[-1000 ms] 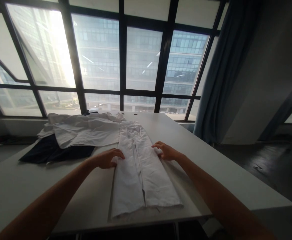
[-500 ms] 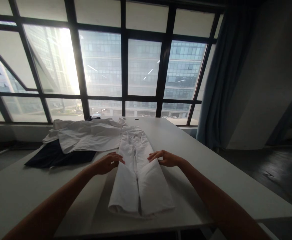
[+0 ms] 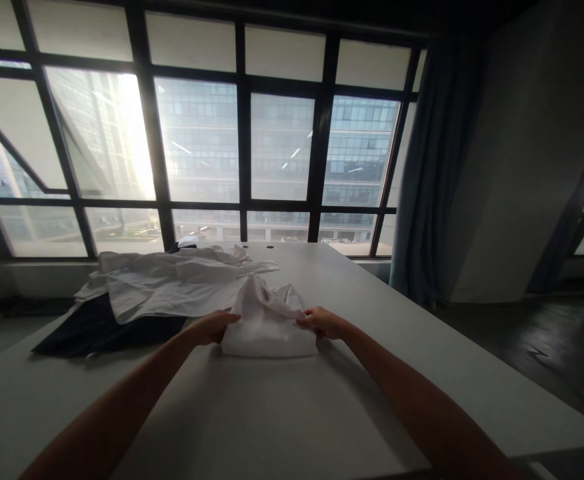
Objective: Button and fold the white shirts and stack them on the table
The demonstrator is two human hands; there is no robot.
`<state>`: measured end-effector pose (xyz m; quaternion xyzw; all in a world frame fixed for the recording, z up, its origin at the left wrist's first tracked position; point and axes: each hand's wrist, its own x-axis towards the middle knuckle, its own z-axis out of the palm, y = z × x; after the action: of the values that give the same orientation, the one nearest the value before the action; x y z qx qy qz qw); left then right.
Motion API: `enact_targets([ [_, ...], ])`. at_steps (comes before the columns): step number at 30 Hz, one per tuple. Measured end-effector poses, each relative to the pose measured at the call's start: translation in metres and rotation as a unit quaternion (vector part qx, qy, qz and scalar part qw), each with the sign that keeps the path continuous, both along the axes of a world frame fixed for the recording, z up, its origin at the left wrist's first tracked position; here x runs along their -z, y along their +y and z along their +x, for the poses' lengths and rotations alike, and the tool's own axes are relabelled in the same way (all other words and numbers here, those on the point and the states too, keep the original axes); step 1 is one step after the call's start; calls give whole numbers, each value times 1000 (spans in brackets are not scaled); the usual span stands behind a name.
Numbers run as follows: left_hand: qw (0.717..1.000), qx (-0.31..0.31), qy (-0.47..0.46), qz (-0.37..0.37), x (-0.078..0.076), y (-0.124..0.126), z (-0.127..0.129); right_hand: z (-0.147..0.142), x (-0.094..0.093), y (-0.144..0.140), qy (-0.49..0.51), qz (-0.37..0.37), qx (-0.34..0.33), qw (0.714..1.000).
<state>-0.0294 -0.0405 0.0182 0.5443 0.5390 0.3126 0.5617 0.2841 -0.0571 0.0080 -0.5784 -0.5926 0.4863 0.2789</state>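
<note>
White trousers (image 3: 268, 320) lie bunched and partly folded on a grey table (image 3: 282, 413), their upper part lifted in a loose hump. My left hand (image 3: 217, 327) grips the left edge of the bundle. At the bundle's right edge my right hand (image 3: 319, 321) pinches the cloth. Both forearms reach in from the bottom of the view.
A white shirt (image 3: 172, 283) lies spread at the back left of the table, over a dark navy garment (image 3: 102, 327). Large windows stand behind the table. A blue-grey curtain (image 3: 432, 173) hangs at the right. Dark floor lies beyond the table's right edge.
The trousers lay flat and long towards me a second ago. Both hands have since closed on the cloth and gathered it into a short bundle farther from me.
</note>
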Motion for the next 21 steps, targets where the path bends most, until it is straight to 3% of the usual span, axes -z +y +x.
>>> enact_targets([
  [3,1000,10,6,-17,-1,-2,-4,4,-6,-3,17,-27,-10,999],
  [8,1000,8,20,-15,-3,-6,-1,-13,-11,-5,-117,90,78,986],
  [11,999,40,19,-22,-6,-11,-4,-16,-12,-7,-83,56,99,990],
  [15,993,69,94,-5,-16,-20,-16,0,-18,-16,-32,-24,41,998],
  [18,980,39,192,29,-21,-25,-21,13,-24,-24,-36,-47,-16,998],
  [21,966,58,250,25,-17,-30,-15,15,-25,-27,-79,-61,-49,994],
])
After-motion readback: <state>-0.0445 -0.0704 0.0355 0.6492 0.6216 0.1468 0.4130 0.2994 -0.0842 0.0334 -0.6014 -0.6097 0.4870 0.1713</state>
